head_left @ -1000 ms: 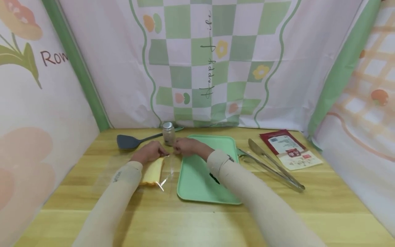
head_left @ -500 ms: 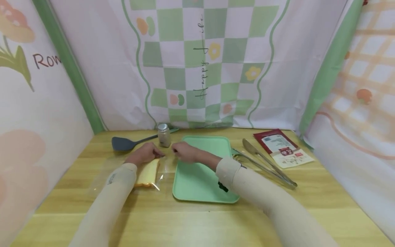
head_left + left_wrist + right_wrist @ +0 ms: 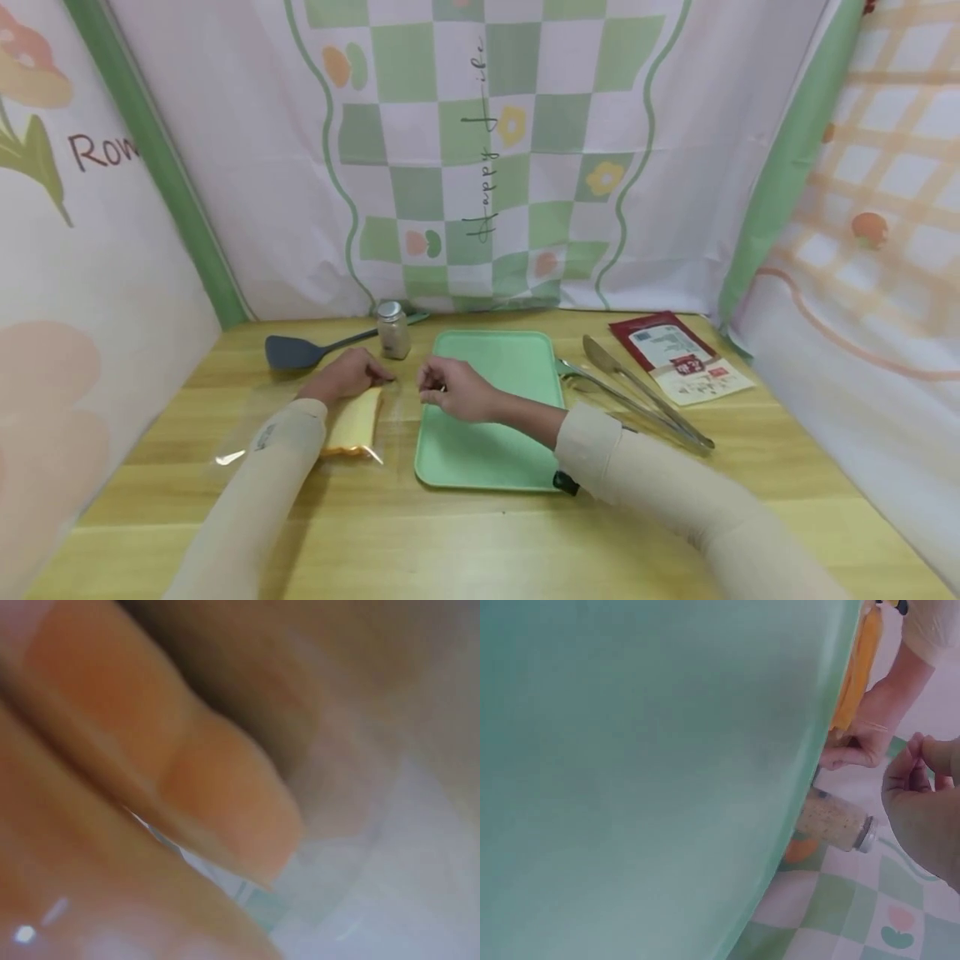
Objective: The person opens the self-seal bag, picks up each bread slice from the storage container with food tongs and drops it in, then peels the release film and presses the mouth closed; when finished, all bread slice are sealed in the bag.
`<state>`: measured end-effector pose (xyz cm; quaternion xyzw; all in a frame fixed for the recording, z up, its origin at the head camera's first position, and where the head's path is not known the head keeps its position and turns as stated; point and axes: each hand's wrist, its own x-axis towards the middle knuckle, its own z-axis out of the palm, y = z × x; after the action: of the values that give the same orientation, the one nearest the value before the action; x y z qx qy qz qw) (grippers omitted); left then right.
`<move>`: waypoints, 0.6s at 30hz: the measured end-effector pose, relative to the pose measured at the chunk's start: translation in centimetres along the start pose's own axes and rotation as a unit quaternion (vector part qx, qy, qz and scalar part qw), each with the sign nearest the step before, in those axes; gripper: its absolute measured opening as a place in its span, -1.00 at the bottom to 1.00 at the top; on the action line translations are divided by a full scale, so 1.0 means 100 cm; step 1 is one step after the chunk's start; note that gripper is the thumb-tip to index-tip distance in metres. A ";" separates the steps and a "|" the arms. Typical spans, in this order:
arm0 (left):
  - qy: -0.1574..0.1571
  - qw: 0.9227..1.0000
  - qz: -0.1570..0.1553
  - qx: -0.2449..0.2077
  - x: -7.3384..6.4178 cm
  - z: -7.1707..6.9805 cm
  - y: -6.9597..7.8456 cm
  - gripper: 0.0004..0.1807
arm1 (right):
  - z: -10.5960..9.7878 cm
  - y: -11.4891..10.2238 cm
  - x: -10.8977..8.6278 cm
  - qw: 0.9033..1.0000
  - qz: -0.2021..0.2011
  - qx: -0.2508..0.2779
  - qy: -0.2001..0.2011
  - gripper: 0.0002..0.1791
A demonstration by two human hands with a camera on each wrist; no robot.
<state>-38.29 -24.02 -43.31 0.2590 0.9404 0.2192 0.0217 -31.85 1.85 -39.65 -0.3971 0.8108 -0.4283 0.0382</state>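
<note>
A slice of bread [image 3: 356, 423] lies on the table in a clear plastic bag [image 3: 392, 421], left of the green tray. My left hand [image 3: 348, 375] is at the bag's far edge, its thumb and fingertips pinching the film. In the left wrist view, blurred fingers [image 3: 225, 795] fill most of the picture. My right hand [image 3: 461, 389] hovers over the left side of the green tray [image 3: 495, 458], fingers curled and thumb against the fingertips. The right wrist view shows nothing between those fingertips. A glass shaker jar [image 3: 393, 332] with a metal lid stands just behind my hands.
Behind the left hand lies a dark spatula [image 3: 296, 353], its handle passing behind the jar. Metal tongs [image 3: 637, 400] and a broad knife-like utensil [image 3: 606, 360] lie right of the tray. Beside them is a red and cream food pouch [image 3: 682, 358]. A patterned curtain [image 3: 465, 192] closes the back.
My right hand has moved away from the left hand and the bag, rightward and nearer me over the tray. The left hand stays at the bag. The head view has shifted slightly.
</note>
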 end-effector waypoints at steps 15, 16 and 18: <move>-0.013 1.000 -0.015 -0.006 -0.001 -0.003 0.003 -0.77 | -0.003 -0.037 -0.046 0.995 -0.016 0.056 -0.077 -0.86; -0.013 1.000 -0.016 -0.005 -0.001 -0.004 0.004 -0.78 | -0.004 -0.039 -0.049 0.995 -0.021 0.056 -0.081 -0.86; -0.014 1.000 -0.018 -0.002 -0.002 -0.004 0.004 -0.78 | -0.005 -0.043 -0.057 0.994 -0.025 0.059 -0.086 -0.85</move>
<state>-37.99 -23.93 -42.76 0.2454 0.9440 0.2170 0.0393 -25.56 4.63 -37.83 -0.4497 0.7677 -0.4403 0.1208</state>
